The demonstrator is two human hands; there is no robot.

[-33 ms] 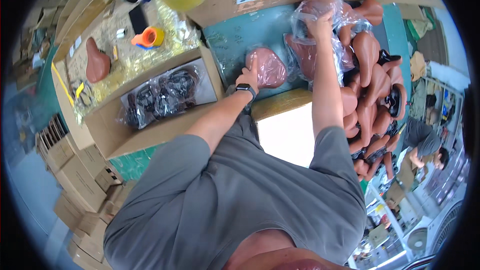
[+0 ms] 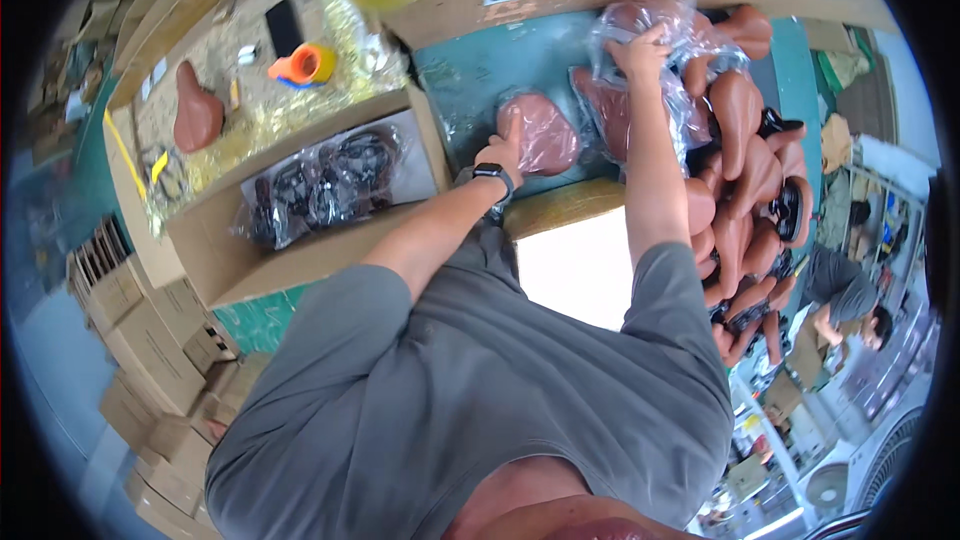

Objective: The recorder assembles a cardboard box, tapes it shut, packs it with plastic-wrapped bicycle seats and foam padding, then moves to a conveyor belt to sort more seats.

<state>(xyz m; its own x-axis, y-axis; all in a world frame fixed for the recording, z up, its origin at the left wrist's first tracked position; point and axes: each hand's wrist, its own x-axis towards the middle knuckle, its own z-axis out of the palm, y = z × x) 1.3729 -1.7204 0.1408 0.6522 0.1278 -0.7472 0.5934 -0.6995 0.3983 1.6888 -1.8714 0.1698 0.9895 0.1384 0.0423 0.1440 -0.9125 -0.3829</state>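
Observation:
My left hand [image 2: 502,152] grips the near left edge of a brown bicycle saddle [image 2: 551,135] wrapped in clear plastic, index finger stretched along its top. The saddle's side under my palm is hidden. Farther right, my right hand [image 2: 640,56] lies with fingers spread over clear plastic film [image 2: 605,38] that covers more brown saddles. One of those bagged saddles [image 2: 607,112] lies just below and left of that hand.
To the right is a heap of brown saddles [image 2: 735,120]. An open carton [image 2: 215,285] at left holds bagged dark parts [image 2: 325,185]. Beyond it are a lone saddle [image 2: 198,112], an orange tape dispenser [image 2: 308,64] and a phone [image 2: 283,26]. A box [image 2: 575,265] stands nearest me.
My right hand's fingers have spread apart on the plastic film. The view has shifted slightly; my left hand stays on the bagged saddle.

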